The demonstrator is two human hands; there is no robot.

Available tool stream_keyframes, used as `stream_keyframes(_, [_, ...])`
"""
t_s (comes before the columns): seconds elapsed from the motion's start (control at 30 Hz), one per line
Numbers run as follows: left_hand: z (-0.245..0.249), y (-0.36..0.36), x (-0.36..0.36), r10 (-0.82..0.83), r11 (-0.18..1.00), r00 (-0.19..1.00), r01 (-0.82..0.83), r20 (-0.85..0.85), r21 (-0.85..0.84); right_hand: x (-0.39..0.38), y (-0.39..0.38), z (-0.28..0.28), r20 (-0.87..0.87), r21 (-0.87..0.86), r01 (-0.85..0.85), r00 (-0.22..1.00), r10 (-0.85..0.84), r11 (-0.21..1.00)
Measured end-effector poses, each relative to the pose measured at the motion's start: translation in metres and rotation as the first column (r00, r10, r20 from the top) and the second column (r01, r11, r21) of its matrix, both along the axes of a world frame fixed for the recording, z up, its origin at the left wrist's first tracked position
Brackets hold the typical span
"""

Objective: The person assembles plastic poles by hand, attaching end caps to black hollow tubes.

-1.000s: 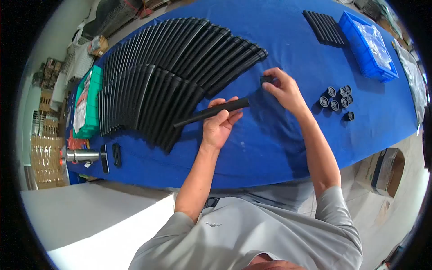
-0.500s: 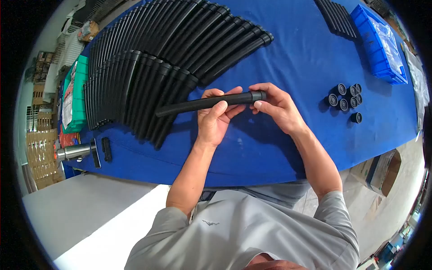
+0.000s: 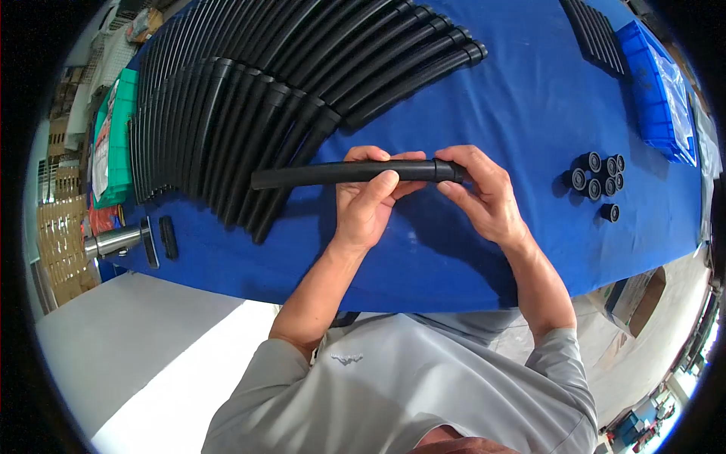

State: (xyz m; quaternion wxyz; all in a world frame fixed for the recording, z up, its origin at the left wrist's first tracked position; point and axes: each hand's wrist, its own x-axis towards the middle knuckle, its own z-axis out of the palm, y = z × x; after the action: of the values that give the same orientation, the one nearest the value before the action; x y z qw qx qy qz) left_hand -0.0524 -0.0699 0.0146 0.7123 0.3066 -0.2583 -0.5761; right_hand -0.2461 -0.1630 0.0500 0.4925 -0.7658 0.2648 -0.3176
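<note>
A black tube (image 3: pixel 302 176) lies nearly level across both hands, above the blue cloth. My left hand (image 3: pixel 368 200) is closed around its middle, thumb on the near side and fingers behind. At the tube's right end sits a black cap (image 3: pixel 448 171), pinched by my right hand (image 3: pixel 484 193) between thumb and fingers. The cap is on the tube end, though how far cannot be told. Rows of similar black capped tubes (image 3: pixel 249 144) fan out behind and to the left. Several loose round black caps (image 3: pixel 595 187) stand to the right.
A blue cloth (image 3: pixel 529 113) covers the table. A green bin (image 3: pixel 115 144) stands at the left edge, near a metal cylinder (image 3: pixel 117 240) and a small black piece (image 3: pixel 168 237). At the far right are a blue crate (image 3: pixel 656 94) and more black tubes (image 3: pixel 595 38). A cardboard box (image 3: pixel 637 300) sits below.
The tube has turned closer to level, its left end rising a little. Both hands keep their hold, and my right hand has shifted slightly right. The whole view has shifted a little.
</note>
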Motion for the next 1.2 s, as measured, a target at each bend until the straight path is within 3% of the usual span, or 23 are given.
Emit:
stream_keyframes(0.1, [0.0, 0.0, 0.0, 0.002, 1.0, 0.999, -0.001, -0.052, 0.025, 0.001, 0.002, 0.006, -0.065, 0.022, 0.004, 0.998, -0.002, 1.0])
stream_keyframes(0.33, [-0.001, 0.005, -0.007, 0.04, 0.997, 0.978, -0.027, -0.204, 0.065, 0.005, 0.008, -0.003, 0.013, 0.033, 0.029, 0.999, -0.03, 0.999])
stream_keyframes(0.57, [0.0, 0.01, -0.004, 0.032, 0.999, 0.994, -0.027, -0.109, 0.04, 0.002, 0.007, -0.008, 0.104, 0.215, -0.066, 0.994, 0.044, 0.974])
stream_keyframes(0.6, [-0.002, 0.011, -0.004, 0.025, 0.999, 0.999, -0.025, -0.03, 0.026, 0.0, 0.007, -0.008, 0.102, 0.261, -0.087, 0.993, 0.062, 0.962])
stream_keyframes(0.63, [-0.003, 0.014, -0.003, 0.014, 1.0, 0.999, -0.014, 0.045, 0.017, 0.006, 0.007, -0.01, 0.14, -0.034, -0.044, 0.989, 0.048, 0.998])
stream_keyframes(0.7, [0.001, 0.022, -0.001, -0.012, 0.998, 0.993, 0.004, 0.114, 0.068, 0.002, 0.009, 0.0, 0.037, 0.163, -0.087, 0.996, 0.082, 0.983])
stream_keyframes(0.73, [0.007, 0.028, 0.0, -0.031, 0.997, 0.999, 0.028, 0.041, 0.072, 0.0, 0.011, 0.004, -0.009, 0.264, -0.104, 0.994, 0.11, 0.959])
stream_keyframes(0.83, [0.013, 0.045, 0.024, -0.022, 0.999, 0.987, 0.028, -0.157, 0.042, 0.001, 0.011, 0.0, 0.053, 0.311, -0.111, 0.994, 0.1, 0.944])
stream_keyframes(0.97, [-0.006, 0.057, 0.037, 0.06, 0.998, 0.977, -0.051, -0.206, 0.047, 0.001, 0.012, 0.003, 0.02, 0.351, -0.141, 0.989, 0.143, 0.926])
stream_keyframes(1.2, [-0.004, 0.054, 0.032, 0.093, 0.994, 0.985, -0.085, -0.143, 0.063, -0.001, 0.006, 0.001, -0.051, 0.123, -0.129, 0.989, 0.136, 0.984])
